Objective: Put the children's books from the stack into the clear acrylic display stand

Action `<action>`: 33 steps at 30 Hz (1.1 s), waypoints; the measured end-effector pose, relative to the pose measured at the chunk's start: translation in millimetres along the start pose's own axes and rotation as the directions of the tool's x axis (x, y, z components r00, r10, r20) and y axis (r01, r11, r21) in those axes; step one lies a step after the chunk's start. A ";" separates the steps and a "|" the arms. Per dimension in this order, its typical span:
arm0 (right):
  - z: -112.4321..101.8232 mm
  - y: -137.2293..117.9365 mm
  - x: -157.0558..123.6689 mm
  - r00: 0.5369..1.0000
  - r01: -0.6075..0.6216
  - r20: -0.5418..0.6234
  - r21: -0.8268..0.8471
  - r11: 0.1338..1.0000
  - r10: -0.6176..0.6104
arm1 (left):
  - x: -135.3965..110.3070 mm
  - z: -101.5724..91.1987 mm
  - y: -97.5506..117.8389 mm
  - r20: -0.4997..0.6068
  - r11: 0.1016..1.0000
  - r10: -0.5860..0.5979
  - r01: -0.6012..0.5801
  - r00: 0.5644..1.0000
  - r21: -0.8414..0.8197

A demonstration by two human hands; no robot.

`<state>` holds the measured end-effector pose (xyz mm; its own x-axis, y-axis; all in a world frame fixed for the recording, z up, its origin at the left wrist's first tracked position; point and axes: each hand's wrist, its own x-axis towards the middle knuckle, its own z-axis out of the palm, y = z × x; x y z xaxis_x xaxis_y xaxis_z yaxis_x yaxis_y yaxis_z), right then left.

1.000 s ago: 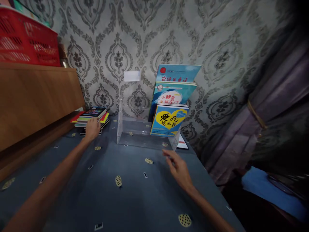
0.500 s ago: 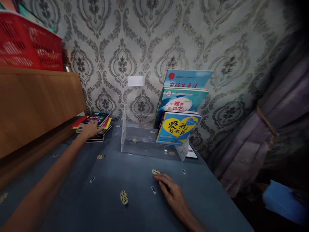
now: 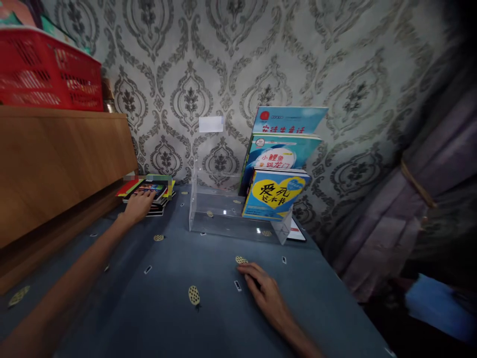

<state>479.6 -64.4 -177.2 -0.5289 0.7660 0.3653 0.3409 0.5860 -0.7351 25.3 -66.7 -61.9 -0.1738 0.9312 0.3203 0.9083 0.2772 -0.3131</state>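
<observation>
My left hand (image 3: 139,206) reaches to a stack of books (image 3: 164,205) at the far left of the table. Its fingers lie over the dark cover of the top book (image 3: 152,189); whether the thumb is under an edge is hidden. My right hand (image 3: 263,288) rests on the tablecloth, fingers loosely stretched out and holding nothing. Beyond it stands a clear acrylic rack (image 3: 223,226). At the rack's right end, a blue and yellow book (image 3: 276,196) leans upright in front, a teal book (image 3: 305,145) behind it, and a taller blue book (image 3: 292,117) at the back.
A wooden cabinet (image 3: 67,164) borders the table on the left, with a red basket (image 3: 74,74) on top. A flat dark-edged device (image 3: 297,232) lies behind the rack's right end. A purple curtain (image 3: 387,238) hangs to the right. Blue patterned cloth (image 3: 167,298) covers the table.
My left hand has drawn slightly nearer along the top book, its fingers now less spread. My right hand stays in about the same place. The view has shifted slightly.
</observation>
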 end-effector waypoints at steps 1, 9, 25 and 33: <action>-0.3 -0.7 -0.1 1.000 -0.001 0.002 -0.002 1.000 0.001 | -4.1 -2.0 2.1 -0.011 1.000 0.010 -0.010 1.000 0.011; -0.7 -4.7 0.1 1.000 -0.001 0.018 -0.003 1.000 0.001 | -42.8 -13.5 24.1 0.010 0.998 0.014 -0.014 1.000 0.057; 1.3 -8.9 -1.0 0.999 0.035 0.027 -0.032 0.999 -0.034 | -157.1 -37.1 98.0 0.290 0.995 0.097 -0.094 0.952 -0.025; 0.3 -14.8 -1.3 0.999 0.046 0.031 -0.039 0.998 -0.045 | -194.5 -55.1 128.7 0.274 0.965 0.228 -0.180 0.934 -0.190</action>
<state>475.0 -74.1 -166.9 -0.5673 0.7305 0.3802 0.3460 0.6304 -0.6949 197.0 -225.2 -115.2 -0.0597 0.9981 -0.0172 0.9802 0.0554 -0.1899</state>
